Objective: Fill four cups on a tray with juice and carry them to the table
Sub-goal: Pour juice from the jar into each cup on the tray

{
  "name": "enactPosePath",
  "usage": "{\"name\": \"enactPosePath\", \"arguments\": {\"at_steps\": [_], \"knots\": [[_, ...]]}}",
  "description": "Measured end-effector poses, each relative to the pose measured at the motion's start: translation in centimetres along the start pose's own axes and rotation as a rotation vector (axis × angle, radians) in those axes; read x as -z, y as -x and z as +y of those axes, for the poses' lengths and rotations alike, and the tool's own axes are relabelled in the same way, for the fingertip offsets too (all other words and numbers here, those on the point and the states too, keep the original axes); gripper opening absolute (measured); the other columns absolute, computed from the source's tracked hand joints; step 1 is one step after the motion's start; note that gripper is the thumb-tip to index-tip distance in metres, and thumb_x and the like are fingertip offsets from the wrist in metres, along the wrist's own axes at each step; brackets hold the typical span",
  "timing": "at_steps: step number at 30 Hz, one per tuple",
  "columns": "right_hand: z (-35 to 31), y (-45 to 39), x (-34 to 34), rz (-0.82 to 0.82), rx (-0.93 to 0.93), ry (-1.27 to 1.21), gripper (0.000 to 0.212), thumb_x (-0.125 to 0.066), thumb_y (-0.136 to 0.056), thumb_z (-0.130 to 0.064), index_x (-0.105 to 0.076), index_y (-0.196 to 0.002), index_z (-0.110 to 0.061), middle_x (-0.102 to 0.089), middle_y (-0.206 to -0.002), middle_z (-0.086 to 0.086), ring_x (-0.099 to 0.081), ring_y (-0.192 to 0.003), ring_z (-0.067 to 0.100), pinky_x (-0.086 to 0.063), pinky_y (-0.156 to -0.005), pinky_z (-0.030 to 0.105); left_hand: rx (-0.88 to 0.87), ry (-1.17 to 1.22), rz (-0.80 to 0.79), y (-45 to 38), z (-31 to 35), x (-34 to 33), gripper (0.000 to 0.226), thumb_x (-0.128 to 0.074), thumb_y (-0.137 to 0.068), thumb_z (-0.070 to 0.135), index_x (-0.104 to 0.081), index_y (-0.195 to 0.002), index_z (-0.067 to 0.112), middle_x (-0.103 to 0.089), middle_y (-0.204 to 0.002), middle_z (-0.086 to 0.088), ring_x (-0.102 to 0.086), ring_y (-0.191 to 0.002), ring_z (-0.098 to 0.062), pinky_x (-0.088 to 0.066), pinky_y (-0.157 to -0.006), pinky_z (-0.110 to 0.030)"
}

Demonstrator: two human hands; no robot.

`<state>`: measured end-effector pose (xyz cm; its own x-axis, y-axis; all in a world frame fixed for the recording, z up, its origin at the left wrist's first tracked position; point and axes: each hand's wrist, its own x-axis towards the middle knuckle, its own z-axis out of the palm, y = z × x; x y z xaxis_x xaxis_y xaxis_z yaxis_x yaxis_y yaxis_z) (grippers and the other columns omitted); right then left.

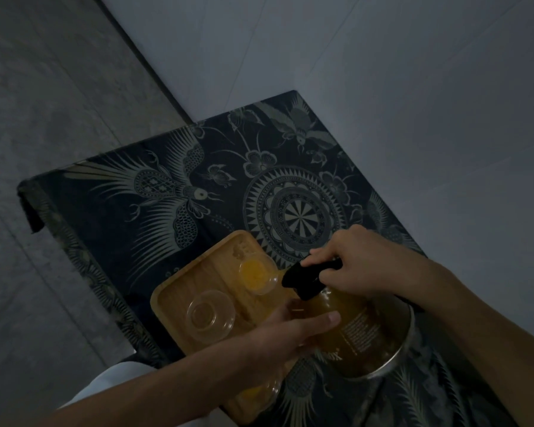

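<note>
A wooden tray (179,285) lies on a table draped in a dark patterned cloth. On it a clear cup (257,272) at the far end holds orange juice, and an empty clear cup (210,315) stands nearer the middle. A third cup with juice (259,392) shows partly under my left forearm. A glass jug of juice (352,331) with a black lid and handle (305,280) is tilted toward the far cup. My right hand (361,263) grips the black handle. My left hand (290,331) holds the jug's body from the front.
The patterned cloth (259,186) covers the small table, whose edges drop off at left and far right. Grey tiled floor (59,118) surrounds it on the left, and a pale wall (383,57) rises behind. The scene is dim.
</note>
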<state>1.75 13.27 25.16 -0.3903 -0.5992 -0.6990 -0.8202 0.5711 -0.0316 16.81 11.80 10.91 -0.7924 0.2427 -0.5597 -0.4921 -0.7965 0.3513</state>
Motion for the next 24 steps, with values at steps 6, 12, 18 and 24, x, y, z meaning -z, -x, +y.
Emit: {"name": "enactPosePath", "arguments": {"at_steps": [6, 12, 18, 24], "knots": [[0.1, 0.0, 0.0, -0.005, 0.015, -0.03, 0.041, -0.061, -0.088, -0.027, -0.071, -0.122, -0.046, -0.075, -0.119, -0.012, -0.074, -0.1, 0.023, -0.062, -0.087, 0.046, -0.013, -0.04, 0.025, 0.1, 0.0, -0.1, 0.09, -0.091, -0.073, 0.043, -0.042, -0.146, 0.024, -0.065, -0.136, 0.0, -0.066, -0.121, -0.019, -0.055, -0.101, -0.032], [0.1, -0.4, 0.5, -0.017, 0.028, 0.004, 0.042, -0.059, -0.086, -0.028, -0.072, -0.12, -0.049, -0.079, -0.107, -0.009, -0.074, -0.085, 0.021, -0.063, -0.075, 0.043, -0.025, -0.069, 0.037, 0.3, -0.1, -0.5, 0.09, -0.089, -0.074, 0.046, -0.042, -0.147, 0.025, -0.066, -0.135, -0.001, -0.065, -0.122, -0.022, -0.049, -0.111, -0.041], [0.5, 0.8, 0.3, 0.079, 0.074, -0.014, 0.041, -0.062, -0.087, -0.031, -0.069, -0.122, -0.051, -0.076, -0.117, -0.012, -0.074, -0.086, 0.015, -0.064, -0.076, 0.039, -0.094, -0.135, 0.078, 1.2, -0.1, -0.8, 0.085, -0.089, -0.074, 0.046, -0.046, -0.144, 0.026, -0.064, -0.134, 0.001, -0.063, -0.122, -0.019, -0.052, -0.104, -0.036], [0.9, 3.5, 0.5, 0.261, 0.135, -0.011, 0.044, -0.064, -0.086, -0.03, -0.068, -0.123, -0.052, -0.07, -0.13, -0.016, -0.067, -0.107, 0.001, -0.058, -0.093, 0.025, -0.202, -0.238, 0.147, 2.8, 0.5, -2.0, 0.086, -0.09, -0.071, 0.049, -0.046, -0.143, 0.029, -0.063, -0.134, 0.004, -0.063, -0.121, -0.016, -0.053, -0.1, -0.036]]}}
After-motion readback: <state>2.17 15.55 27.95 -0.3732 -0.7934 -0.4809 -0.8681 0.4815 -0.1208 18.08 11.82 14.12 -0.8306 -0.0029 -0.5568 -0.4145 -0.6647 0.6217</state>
